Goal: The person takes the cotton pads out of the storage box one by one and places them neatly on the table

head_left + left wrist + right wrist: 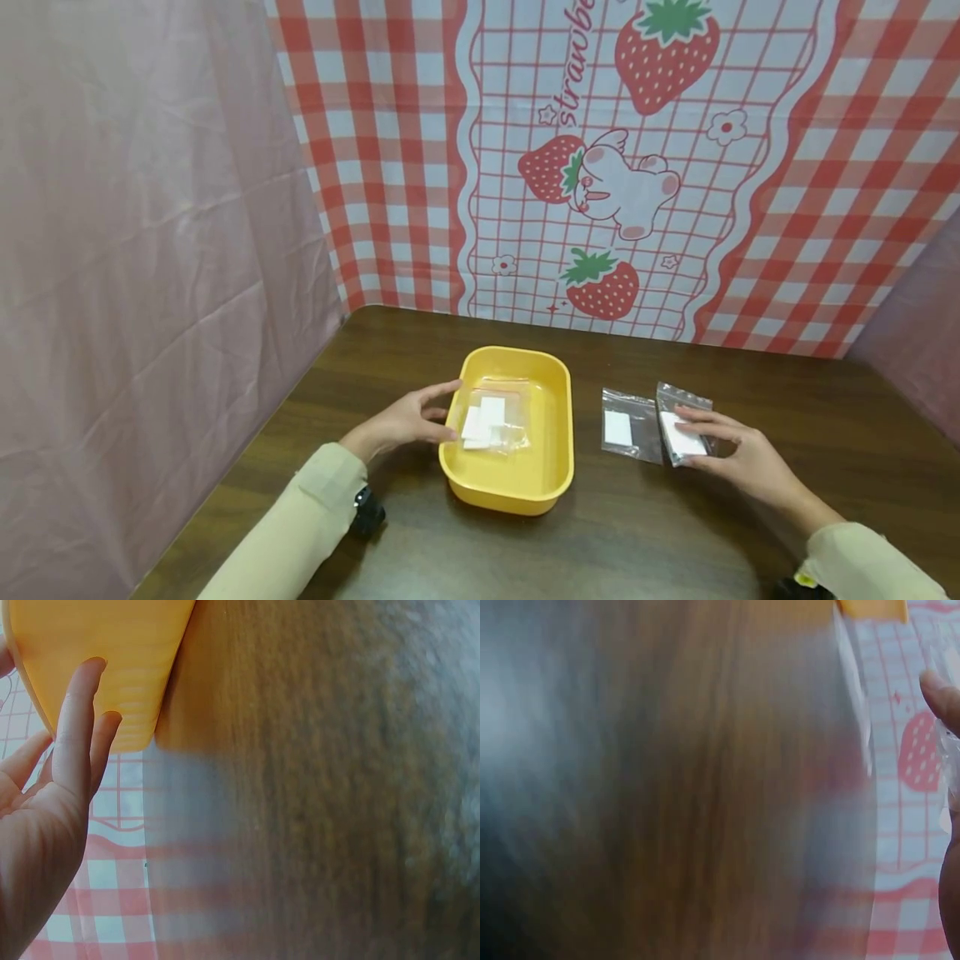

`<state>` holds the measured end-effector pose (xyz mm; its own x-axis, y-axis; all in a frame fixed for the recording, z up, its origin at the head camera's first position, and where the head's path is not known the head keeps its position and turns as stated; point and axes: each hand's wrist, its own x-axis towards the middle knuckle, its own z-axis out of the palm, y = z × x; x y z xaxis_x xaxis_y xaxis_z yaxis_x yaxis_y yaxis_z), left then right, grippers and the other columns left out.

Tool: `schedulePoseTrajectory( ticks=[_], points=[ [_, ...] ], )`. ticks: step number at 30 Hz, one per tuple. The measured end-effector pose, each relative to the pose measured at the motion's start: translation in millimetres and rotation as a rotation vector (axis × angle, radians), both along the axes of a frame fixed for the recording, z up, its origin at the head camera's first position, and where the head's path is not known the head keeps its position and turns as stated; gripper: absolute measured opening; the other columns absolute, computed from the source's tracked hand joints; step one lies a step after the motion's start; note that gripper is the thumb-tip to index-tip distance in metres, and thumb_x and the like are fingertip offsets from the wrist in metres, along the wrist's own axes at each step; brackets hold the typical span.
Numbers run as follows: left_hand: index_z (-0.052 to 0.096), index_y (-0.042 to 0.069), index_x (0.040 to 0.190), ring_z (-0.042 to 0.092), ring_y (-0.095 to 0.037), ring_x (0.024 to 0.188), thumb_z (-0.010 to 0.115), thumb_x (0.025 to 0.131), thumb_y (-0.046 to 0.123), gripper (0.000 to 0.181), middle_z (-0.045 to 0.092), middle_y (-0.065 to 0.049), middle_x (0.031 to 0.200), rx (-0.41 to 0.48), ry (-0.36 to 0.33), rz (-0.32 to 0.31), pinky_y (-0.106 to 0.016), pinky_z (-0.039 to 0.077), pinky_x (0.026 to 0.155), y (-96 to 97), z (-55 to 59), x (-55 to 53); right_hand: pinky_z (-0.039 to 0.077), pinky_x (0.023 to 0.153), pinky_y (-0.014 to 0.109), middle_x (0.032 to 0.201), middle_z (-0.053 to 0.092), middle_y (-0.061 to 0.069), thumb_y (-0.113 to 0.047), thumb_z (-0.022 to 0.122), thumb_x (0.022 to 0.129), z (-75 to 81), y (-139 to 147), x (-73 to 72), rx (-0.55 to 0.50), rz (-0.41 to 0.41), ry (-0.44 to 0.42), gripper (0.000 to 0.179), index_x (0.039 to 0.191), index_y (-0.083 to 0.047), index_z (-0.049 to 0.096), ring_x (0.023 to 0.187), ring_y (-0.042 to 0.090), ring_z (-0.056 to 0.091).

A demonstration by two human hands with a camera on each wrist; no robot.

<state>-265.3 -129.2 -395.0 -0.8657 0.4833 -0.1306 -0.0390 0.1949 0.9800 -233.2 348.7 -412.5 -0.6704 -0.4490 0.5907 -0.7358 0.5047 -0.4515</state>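
Observation:
At the left side of a yellow plastic tub (558, 433) is my left hand (403, 423), fingers spread and fairly straight along its wall and rim. The left wrist view shows those fingers (73, 735) against the outside of the tub (142, 645). Inside the tub lie clear plastic bags (517, 408) with white pieces in them. My right hand (750, 462) pinches a clear zip bag (678, 437) containing a white piece, tilted up off the table. In the right wrist view only the thumb (943, 701) and part of the bag (946, 761) show at the edge.
Another clear zip bag (643, 429) with a white piece lies flat on the dark wooden table (600, 533), between the tub and my right hand. A red-checked strawberry cloth (405, 167) hangs behind the table. Pink fabric (150, 292) hangs along the left side.

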Motion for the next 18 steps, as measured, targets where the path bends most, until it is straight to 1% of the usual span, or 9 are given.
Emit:
schedulePoseTrajectory(
  ticks=[9,12,18],
  points=[
    [0.029,0.009,0.146,0.047,-0.033,0.119,0.071,0.079,-0.002,0.080,0.033,-0.024,0.141,0.003,-0.005,-0.007,-0.037,0.053,0.078,-0.3,-0.3,0.1,0.030,0.087,0.003,0.117,0.062,0.011,-0.007,0.084,0.064,-11.7,24.7,-14.4,0.074,-0.096,-0.126,0.044,0.106,-0.006,0.070,0.114,-0.010,0.042],
    [0.029,0.009,0.146,0.047,-0.033,0.119,0.071,0.079,-0.002,0.080,0.031,-0.024,0.142,0.006,-0.006,-0.010,-0.037,0.053,0.078,-0.1,-0.4,-0.4,0.029,0.086,0.002,0.116,0.063,0.009,-0.011,0.084,0.065,-13.4,29.4,-17.9,0.094,-0.112,-0.143,0.042,0.105,-0.008,0.071,0.112,-0.012,0.041],
    [0.029,0.009,0.146,0.047,-0.033,0.119,0.070,0.080,-0.002,0.079,0.032,-0.023,0.142,-0.002,-0.002,-0.006,-0.037,0.052,0.079,-0.1,0.0,-0.7,0.032,0.081,0.003,0.117,0.062,0.012,-0.018,0.084,0.066,-14.1,34.8,-25.7,0.167,-0.129,-0.181,0.042,0.105,-0.011,0.072,0.112,-0.013,0.038]
  ],
)
